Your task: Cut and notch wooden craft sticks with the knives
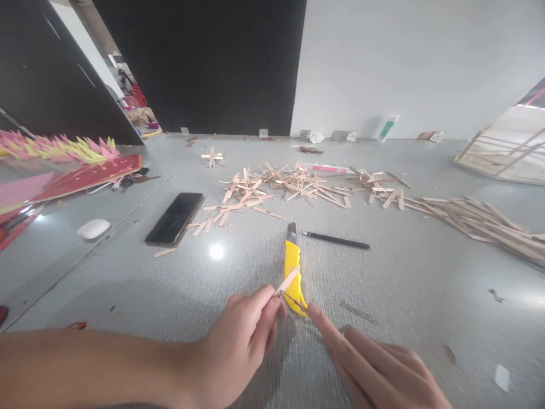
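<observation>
My left hand [244,338] is closed, pinching a short flat wooden stick [288,280] between thumb and fingers. My right hand [374,363] grips a slim dark metal tool [294,302] with the index finger stretched along it. The tool's thin end meets the stick by my left fingertips; its handle is hidden under my right hand, so its exact kind cannot be made out. Just beyond and below lies a yellow utility knife [292,261], its blade pointing away from me. A black pen-shaped craft knife [336,240] rests to its right.
Loose wooden sticks [293,184] lie scattered across the grey table, with a bundle of longer strips [477,218] at right. On the left are a black phone [175,218], a white case [93,229] and a red paper piece [93,176]. A green-and-white tube [388,128] leans at the back.
</observation>
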`<control>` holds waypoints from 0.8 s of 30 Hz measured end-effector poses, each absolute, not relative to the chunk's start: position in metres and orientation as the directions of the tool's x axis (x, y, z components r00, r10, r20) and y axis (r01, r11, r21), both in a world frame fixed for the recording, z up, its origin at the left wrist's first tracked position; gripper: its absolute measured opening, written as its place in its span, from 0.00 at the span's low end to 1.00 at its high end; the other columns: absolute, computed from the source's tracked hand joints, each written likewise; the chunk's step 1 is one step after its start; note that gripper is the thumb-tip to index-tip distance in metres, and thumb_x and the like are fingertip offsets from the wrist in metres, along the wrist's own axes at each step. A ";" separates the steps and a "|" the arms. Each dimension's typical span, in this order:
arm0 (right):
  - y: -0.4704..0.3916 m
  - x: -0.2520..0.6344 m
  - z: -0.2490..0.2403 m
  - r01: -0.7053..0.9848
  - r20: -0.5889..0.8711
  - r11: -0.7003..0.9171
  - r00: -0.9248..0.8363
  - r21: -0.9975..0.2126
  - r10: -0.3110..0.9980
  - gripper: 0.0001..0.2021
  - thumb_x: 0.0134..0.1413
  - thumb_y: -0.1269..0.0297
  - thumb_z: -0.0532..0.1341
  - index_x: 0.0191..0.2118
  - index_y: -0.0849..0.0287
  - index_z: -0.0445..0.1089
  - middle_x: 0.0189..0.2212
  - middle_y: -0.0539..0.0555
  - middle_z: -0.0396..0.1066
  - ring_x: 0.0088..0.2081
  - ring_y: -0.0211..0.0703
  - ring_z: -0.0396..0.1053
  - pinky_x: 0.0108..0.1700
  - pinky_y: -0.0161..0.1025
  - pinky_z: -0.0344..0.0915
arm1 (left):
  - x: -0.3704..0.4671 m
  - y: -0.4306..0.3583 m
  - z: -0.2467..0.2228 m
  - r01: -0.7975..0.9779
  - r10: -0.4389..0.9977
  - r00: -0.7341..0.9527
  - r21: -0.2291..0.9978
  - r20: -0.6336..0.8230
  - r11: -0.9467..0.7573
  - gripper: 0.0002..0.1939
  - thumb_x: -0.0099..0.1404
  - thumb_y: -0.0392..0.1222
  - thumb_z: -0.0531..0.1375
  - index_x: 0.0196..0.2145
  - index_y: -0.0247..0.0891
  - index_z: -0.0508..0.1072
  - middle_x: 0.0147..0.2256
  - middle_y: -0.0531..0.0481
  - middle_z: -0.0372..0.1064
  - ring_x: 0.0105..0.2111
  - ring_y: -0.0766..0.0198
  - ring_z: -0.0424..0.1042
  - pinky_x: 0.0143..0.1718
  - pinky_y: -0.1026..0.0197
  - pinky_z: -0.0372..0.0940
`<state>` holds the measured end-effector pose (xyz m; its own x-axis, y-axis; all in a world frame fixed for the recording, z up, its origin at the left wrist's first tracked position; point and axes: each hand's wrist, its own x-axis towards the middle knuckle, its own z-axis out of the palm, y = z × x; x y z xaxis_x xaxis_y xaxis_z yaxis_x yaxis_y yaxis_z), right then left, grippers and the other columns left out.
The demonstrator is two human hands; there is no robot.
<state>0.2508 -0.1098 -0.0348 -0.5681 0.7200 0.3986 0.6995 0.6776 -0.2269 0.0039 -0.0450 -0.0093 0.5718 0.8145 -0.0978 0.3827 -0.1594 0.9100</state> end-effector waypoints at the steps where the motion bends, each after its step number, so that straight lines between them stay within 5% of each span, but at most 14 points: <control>1: -0.109 0.250 -0.034 0.701 0.392 0.676 -0.569 -0.228 0.723 0.31 0.72 0.76 0.46 0.77 0.67 0.40 0.28 0.48 0.67 0.24 0.37 0.70 0.25 0.35 0.68 | 0.004 -0.045 -0.009 0.383 0.817 0.569 0.910 -0.096 -0.160 0.20 0.81 0.48 0.41 0.31 0.43 0.56 0.21 0.58 0.57 0.21 0.67 0.58 0.26 0.61 0.55; 19: -0.105 0.246 -0.022 0.669 0.364 0.699 -0.604 -0.253 0.709 0.31 0.73 0.74 0.43 0.76 0.73 0.35 0.29 0.51 0.69 0.24 0.40 0.69 0.25 0.36 0.67 | 0.003 -0.047 -0.013 0.403 0.845 0.527 0.902 -0.088 -0.157 0.19 0.82 0.49 0.41 0.33 0.42 0.59 0.21 0.59 0.56 0.21 0.67 0.56 0.25 0.63 0.54; 24: -0.105 0.244 -0.022 0.754 0.317 0.631 -0.563 -0.180 0.763 0.26 0.65 0.80 0.47 0.67 0.74 0.52 0.37 0.60 0.75 0.32 0.46 0.75 0.27 0.38 0.70 | 0.003 -0.048 -0.017 0.405 0.853 0.521 0.890 -0.036 -0.209 0.18 0.82 0.46 0.42 0.31 0.43 0.56 0.22 0.59 0.55 0.21 0.68 0.56 0.24 0.63 0.52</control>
<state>0.2444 -0.1054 -0.0216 -0.5631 0.7631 0.3170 0.7544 0.6313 -0.1796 0.0033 -0.0480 -0.0167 0.5206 0.8531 -0.0362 0.4052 -0.2095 0.8899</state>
